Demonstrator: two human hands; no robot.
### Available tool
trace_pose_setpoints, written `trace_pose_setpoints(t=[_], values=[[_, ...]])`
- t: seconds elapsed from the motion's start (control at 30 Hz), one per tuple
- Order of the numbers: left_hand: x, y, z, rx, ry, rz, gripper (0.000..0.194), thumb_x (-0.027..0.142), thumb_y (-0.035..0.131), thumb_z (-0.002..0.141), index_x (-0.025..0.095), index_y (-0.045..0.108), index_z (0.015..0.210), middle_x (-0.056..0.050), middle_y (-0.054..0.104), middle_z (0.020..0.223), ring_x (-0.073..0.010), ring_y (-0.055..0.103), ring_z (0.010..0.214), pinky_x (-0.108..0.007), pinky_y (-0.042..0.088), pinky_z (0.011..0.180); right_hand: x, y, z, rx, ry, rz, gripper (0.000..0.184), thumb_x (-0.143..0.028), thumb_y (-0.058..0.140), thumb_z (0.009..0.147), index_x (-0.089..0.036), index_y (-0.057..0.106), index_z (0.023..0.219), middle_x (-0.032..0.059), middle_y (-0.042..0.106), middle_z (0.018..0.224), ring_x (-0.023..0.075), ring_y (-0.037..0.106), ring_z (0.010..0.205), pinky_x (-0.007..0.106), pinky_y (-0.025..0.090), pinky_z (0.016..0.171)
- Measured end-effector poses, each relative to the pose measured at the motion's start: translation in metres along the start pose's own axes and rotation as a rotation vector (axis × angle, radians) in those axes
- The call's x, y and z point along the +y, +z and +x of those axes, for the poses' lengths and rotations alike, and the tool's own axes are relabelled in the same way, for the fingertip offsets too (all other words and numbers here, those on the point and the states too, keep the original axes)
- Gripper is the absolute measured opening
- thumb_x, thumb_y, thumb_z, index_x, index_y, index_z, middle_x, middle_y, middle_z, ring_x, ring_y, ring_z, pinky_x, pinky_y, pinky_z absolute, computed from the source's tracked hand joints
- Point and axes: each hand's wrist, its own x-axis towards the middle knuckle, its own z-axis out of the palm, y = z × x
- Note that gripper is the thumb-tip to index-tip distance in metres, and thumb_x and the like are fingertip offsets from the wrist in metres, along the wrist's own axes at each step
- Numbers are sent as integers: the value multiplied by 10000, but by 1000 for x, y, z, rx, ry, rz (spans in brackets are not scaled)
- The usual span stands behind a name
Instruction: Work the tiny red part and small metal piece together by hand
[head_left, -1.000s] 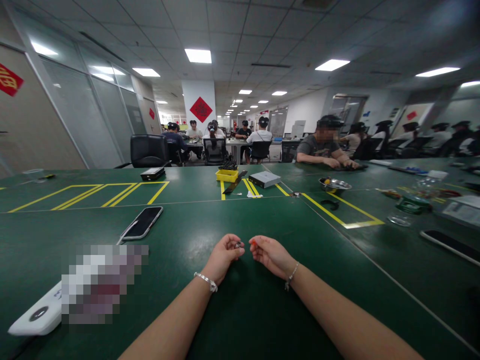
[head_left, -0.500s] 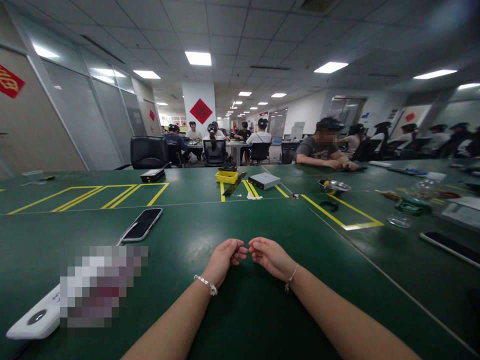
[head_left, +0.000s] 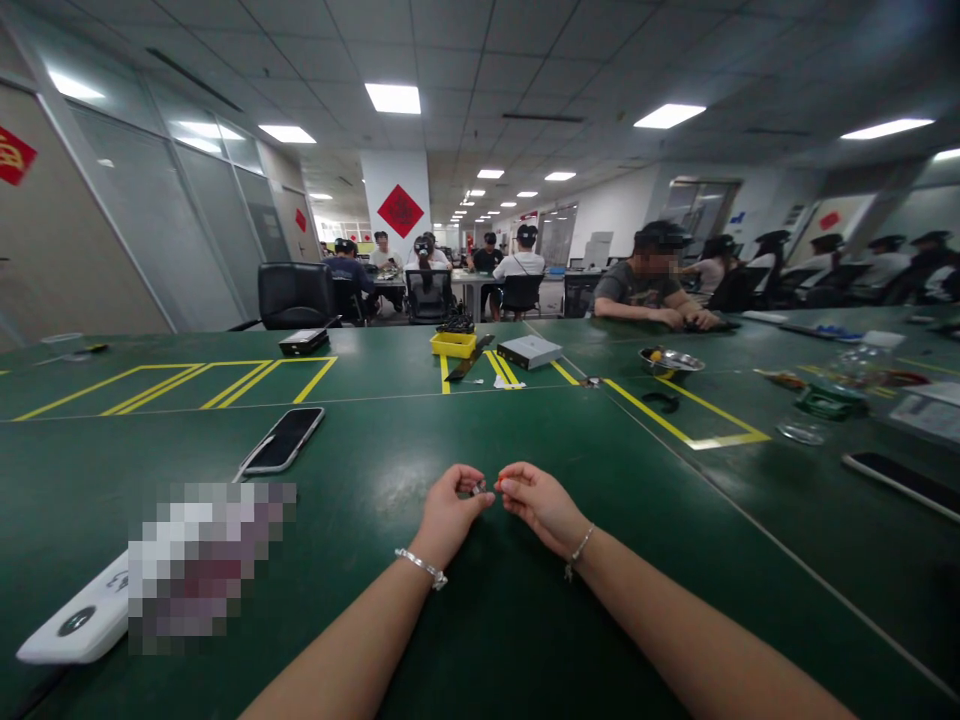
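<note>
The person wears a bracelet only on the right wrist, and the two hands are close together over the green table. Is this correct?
No, one thing is wrong: the head view shows a silver bracelet on the left wrist as well, so both wrists wear one. The rest is right: the left hand and right hand are close together over the green table.

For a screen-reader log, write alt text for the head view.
Two bare hands meet over a green workbench, the left hand pinching a small silver part and the right hand a small orange part. A phone lies to the left, and a co-worker sits across the room at the bench's far side.
</note>
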Motion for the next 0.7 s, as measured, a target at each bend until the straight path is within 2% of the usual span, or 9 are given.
trace_pose_setpoints(t=[0.1,0.27,0.5,0.7], values=[[4,-1,-3,14,67,162,182,171,650,529,183,579,696,16,542,658,-125,490,660,-232,362,624,4,5,1,69,-30,-64,277,-267,693,509,-146,567,724,4,582,676,85,516,599,240,389,588],[5,1,-6,25,183,322,106,168,621,565,200,578,657,15,535,658,-130,470,644,-238,333,615,9,8,3,101,-82,-120,291,-271,680,522,-132,602,765,25,601,681,108,532,625,255,398,607],[7,4,-7,117,177,261,67,187,618,571,198,575,620,6,532,635,-144,461,641,-246,321,618,12,13,0,114,-116,-247,285,-318,632,572,-138,653,793,41,628,697,109,515,603,255,399,587],[4,0,-7,141,228,403,36,179,584,613,197,564,638,4,535,653,-137,467,639,-240,323,599,10,17,-5,55,-112,-309,319,-329,589,619,-159,649,882,40,637,731,115,508,621,262,389,598]])
